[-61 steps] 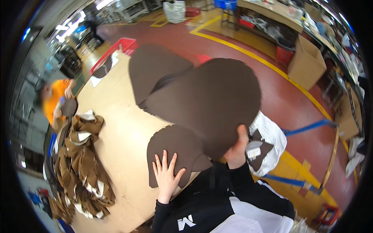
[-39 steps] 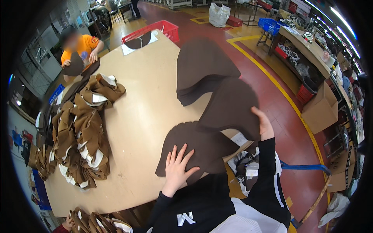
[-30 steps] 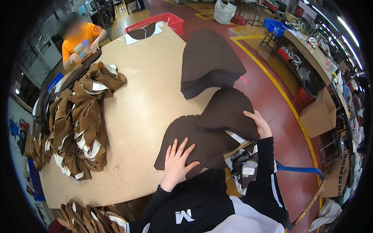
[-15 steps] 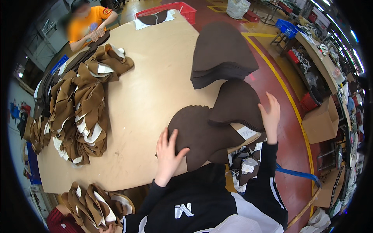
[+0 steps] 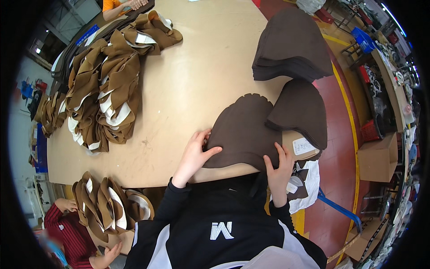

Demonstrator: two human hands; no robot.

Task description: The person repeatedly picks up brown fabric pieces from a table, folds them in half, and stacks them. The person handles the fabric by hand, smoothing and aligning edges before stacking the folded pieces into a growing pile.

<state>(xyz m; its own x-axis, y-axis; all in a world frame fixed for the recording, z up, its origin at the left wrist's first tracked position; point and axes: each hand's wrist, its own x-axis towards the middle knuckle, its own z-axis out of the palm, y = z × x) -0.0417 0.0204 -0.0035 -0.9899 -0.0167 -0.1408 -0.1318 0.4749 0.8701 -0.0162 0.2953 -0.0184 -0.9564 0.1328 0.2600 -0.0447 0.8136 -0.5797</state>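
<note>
on the table (image 5: 183, 89): cloth panel (image 5: 244, 130) at the near edge, pile (image 5: 302, 105) at the near right corner, stack (image 5: 291, 42) behind that, heap (image 5: 118, 67) along the left edge.

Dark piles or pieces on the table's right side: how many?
3: the far pile, the middle pile, and the near piece between left hand and right hand. More may be hidden underneath.

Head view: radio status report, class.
Left hand at left edge, right hand at lower right: dark brown piece, on table. Neighbouring stack overlaps its upper right.
</note>
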